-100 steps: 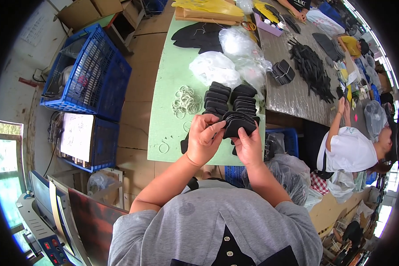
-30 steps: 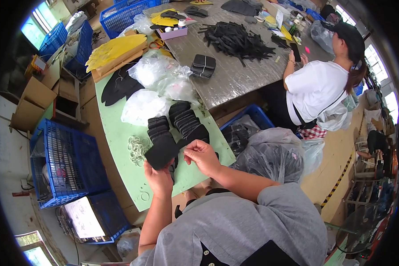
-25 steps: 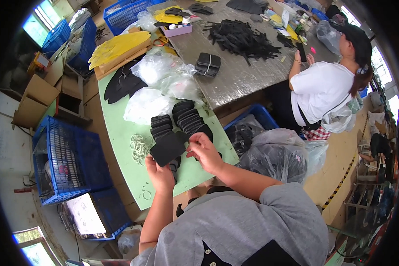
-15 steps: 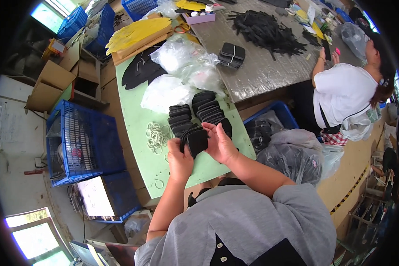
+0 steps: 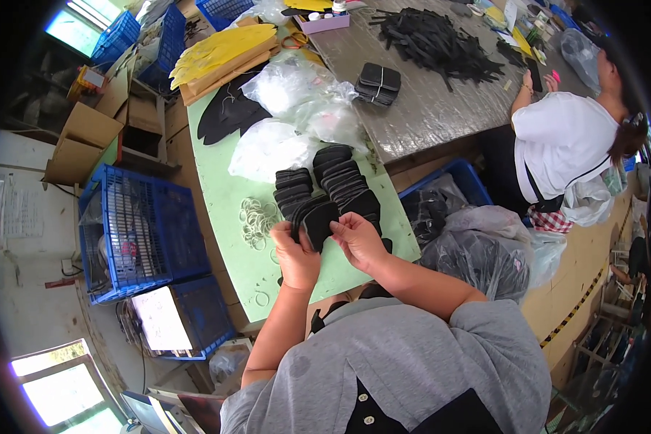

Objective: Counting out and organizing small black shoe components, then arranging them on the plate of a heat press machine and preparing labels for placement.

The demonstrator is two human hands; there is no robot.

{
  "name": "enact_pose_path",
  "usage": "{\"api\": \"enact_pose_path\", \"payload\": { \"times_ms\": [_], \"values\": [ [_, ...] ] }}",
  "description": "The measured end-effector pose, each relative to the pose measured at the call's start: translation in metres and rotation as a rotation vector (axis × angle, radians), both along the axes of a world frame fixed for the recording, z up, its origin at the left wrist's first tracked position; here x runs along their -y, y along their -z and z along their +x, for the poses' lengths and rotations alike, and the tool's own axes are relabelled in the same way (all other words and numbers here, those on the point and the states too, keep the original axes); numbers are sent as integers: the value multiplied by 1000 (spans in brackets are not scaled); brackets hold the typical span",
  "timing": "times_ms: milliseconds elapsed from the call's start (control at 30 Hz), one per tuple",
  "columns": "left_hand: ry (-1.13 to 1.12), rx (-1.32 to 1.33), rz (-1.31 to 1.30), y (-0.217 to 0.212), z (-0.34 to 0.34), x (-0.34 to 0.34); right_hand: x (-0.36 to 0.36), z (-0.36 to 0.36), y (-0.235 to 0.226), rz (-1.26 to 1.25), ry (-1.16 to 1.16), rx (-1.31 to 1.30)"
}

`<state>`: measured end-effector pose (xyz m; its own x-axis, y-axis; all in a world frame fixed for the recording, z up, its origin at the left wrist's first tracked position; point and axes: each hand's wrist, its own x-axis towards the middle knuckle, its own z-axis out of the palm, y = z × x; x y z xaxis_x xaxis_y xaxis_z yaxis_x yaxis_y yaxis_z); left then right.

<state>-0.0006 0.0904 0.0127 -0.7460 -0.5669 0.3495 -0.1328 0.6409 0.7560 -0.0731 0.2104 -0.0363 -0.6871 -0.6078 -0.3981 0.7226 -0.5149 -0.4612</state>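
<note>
A small stack of black fabric pieces (image 5: 320,223) with rounded corners is held over the green tabletop (image 5: 228,246). My left hand (image 5: 296,257) grips its left side, thumb toward me. The fingers of my right hand (image 5: 359,242) are closed on the stack's right edge. Just beyond lie two rows of similar black pieces, a left row (image 5: 292,186) and a longer right row (image 5: 342,177), overlapping one another. Left of my left hand is a heap of pale rubber bands (image 5: 257,223), with a single loose rubber band (image 5: 262,299) nearer me.
Clear plastic bags (image 5: 271,148) and yellow sheets (image 5: 224,54) lie farther back. A tied black bundle (image 5: 377,84) and a pile of black strips (image 5: 441,47) are on the grey table (image 5: 405,130). A person (image 5: 564,145) sits at right. Blue crates (image 5: 134,231) stand left.
My right hand has gone from open fingers beside the stack to a closed grip on its right edge. My left hand keeps its hold.
</note>
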Motion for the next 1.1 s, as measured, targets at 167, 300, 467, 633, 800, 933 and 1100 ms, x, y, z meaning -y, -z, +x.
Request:
{"api": "enact_pose_path", "payload": {
  "times_ms": [167,300,467,633,800,933,1100],
  "values": [
    [-134,-223,607,27,-1,7,-1,-10,-8,107,-2,-244],
    [-109,-502,1232,37,-1,5,0,-23,-25,318,-96,-557],
    [-197,-177,216,20,-4,6,8,-22,-19,403,-107,-645],
    [-203,-161,-72,8,-3,22,18,-11,-17,241,-182,-275],
    [-380,-135,87,23,-6,37,11,-24,-18,327,-129,-397],
    [-401,-387,889,0,-4,49,-15,-101,-27,598,199,-649],
    [-341,-245,932,3,1,44,-64,-228,31,1032,530,-981]
  ]
}}
